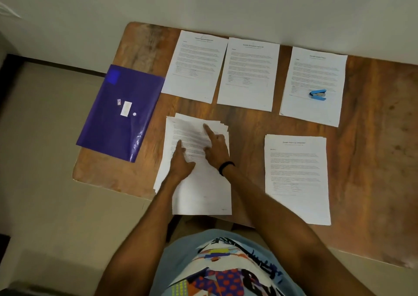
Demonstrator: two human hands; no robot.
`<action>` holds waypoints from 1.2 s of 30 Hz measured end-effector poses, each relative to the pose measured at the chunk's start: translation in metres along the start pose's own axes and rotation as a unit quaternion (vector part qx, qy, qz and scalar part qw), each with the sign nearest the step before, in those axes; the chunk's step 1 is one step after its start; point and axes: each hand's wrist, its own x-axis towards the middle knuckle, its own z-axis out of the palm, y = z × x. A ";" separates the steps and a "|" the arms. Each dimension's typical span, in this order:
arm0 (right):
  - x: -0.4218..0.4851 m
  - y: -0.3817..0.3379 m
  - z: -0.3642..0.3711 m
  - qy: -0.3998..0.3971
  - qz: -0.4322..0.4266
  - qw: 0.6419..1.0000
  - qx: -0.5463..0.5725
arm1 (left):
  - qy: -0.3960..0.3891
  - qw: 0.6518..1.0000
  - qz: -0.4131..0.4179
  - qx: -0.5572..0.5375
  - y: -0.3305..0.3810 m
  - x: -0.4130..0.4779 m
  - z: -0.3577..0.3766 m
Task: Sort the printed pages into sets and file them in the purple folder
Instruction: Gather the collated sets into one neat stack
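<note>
A loose, fanned stack of printed pages (199, 189) lies at the table's near edge in front of me. My left hand (181, 162) rests on it with the index finger stretched out. My right hand (216, 144) also lies on the stack, index finger pointing at the top page's text. Neither hand grips anything. Sorted sets lie around: one page set at the back left (194, 67), one at the back middle (248, 74), one at the back right (314, 85), and one near right (296, 178). The purple folder (119, 112) lies shut at the table's left edge.
A blue stapler (317, 95) sits on the back-right page set. The wooden table (373, 137) stands against a pale wall; its left end is rounded. The folder overhangs the left edge. Bare wood shows at the right.
</note>
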 end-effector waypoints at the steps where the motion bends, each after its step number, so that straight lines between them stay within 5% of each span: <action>1: -0.001 -0.001 -0.002 -0.001 0.012 0.999 0.053 | 0.017 1.000 -0.002 -0.025 0.002 -0.002 -0.011; 4: -0.008 -0.002 -0.017 -0.006 0.068 0.985 0.158 | 0.048 0.993 0.055 -0.093 -0.005 0.000 -0.034; 8: -0.019 0.005 -0.055 -0.033 0.123 0.975 0.182 | -0.011 0.984 0.052 -0.173 0.014 -0.002 -0.059; 11: -0.030 0.018 -0.088 0.024 0.115 0.974 0.192 | -0.066 0.980 0.042 -0.183 0.025 0.000 -0.056; 14: -0.044 0.037 -0.119 0.079 0.112 0.970 0.202 | -0.029 0.989 0.054 -0.133 0.039 -0.002 -0.039; 18: -0.063 0.098 -0.160 0.189 0.205 0.960 0.003 | 0.047 0.991 0.071 -0.106 0.060 -0.014 -0.010; 24: -0.083 0.166 -0.216 0.127 0.247 0.944 -0.176 | 0.067 0.994 0.044 -0.076 0.064 -0.023 0.026; 31: -0.075 0.182 -0.246 0.097 0.218 0.945 -0.224 | 0.071 0.996 0.008 -0.052 0.078 -0.041 0.048; 36: -0.061 0.182 -0.263 0.138 0.247 0.951 -0.124 | 0.078 0.995 -0.011 -0.054 0.080 -0.047 0.060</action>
